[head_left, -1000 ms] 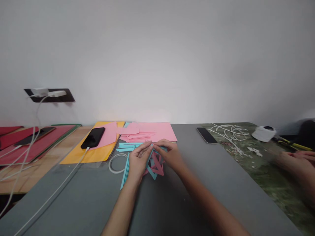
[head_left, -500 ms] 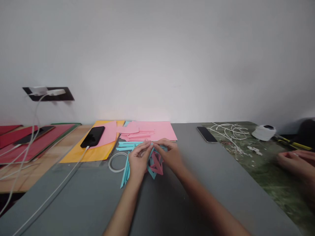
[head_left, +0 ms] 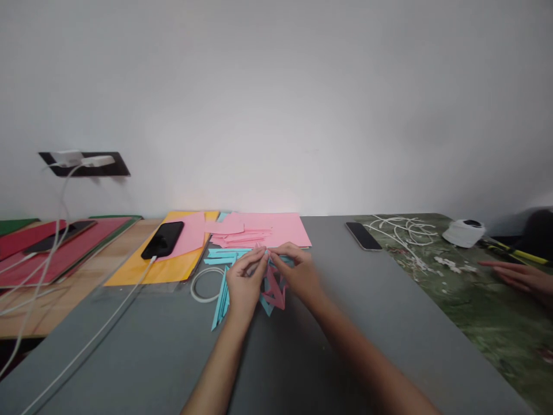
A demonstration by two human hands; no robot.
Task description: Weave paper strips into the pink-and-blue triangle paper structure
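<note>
**Folded paper turns a little between our fingertips**

Our left hand (head_left: 246, 281) and right hand (head_left: 301, 274) stay pinched together on the pink-and-blue folded paper (head_left: 275, 293), which hangs at six o'clock from the fingertips. Over the last second its lower points have swung slightly, showing less blue; we take this as a small adjustment, with the work at the same stage. The exact fold being pinched is hidden.

Around our hands lies the gray tabletop (head_left: 142, 363). At nine o'clock are blue strips (head_left: 222, 300), with a white ring (head_left: 193, 290) just beyond; at ten, a black phone (head_left: 163, 239) on pink and yellow paper. Pink sheets (head_left: 285, 227) lie at twelve, another phone (head_left: 363, 237) at two. At three, over a green table (head_left: 458, 317), a co-worker's hand (head_left: 521, 278) now reaches out flat toward white scraps (head_left: 449, 264). A pale wall (head_left: 302, 115) stands behind everything.
</note>
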